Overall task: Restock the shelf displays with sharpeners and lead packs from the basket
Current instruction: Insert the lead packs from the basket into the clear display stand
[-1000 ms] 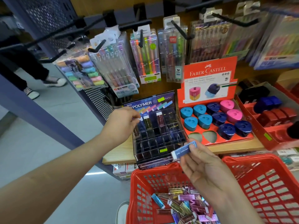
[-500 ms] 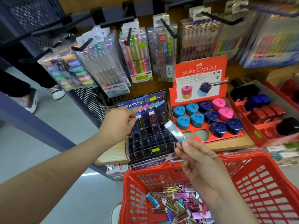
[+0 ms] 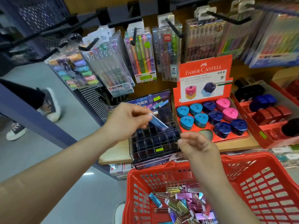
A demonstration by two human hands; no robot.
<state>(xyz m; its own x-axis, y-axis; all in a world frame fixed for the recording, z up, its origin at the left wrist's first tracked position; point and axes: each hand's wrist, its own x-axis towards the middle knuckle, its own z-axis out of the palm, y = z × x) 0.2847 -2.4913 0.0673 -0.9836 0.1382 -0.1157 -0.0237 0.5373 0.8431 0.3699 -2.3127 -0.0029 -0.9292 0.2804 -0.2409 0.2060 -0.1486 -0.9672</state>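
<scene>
A red shopping basket (image 3: pixel 258 155) sits nearest the camera, a heap of foil-bright lead packs (image 3: pixel 181 206) lying loose on its floor. Just above its rim the right hand (image 3: pixel 196 147) hovers with fingers loosely curled and nothing visible in them. Its fingertips are close to the front right corner of the clear compartmented lead display (image 3: pixel 145 154), though whether they touch it cannot be told.

Over the display, the left hand (image 3: pixel 127 122) pinches one blue lead pack (image 3: pixel 159 123) by its upper end between thumb and fingertips. The pack is tilted, its lower end pointing down toward the middle slots but not yet inside any.

The likely trouble is the entry. Held at a slant, the pack could catch a thin divider and lie across two slots instead of dropping into one, and the see-through walls make the openings hard to read. A light pinch on a slick pack may also slip, sending it back into the basket or past it to the floor. The display stands at the front lip of the wooden shelf (image 3: pixel 113 152), so a firm downward push could shift or tip it.

Beside it, the Faber-Castell sharpener tray (image 3: pixel 202 70) holds blue and pink sharpeners (image 3: pixel 210 117) with front wells apparently unfilled. Hanging pen packs (image 3: pixel 142 54) line the hooks behind.
</scene>
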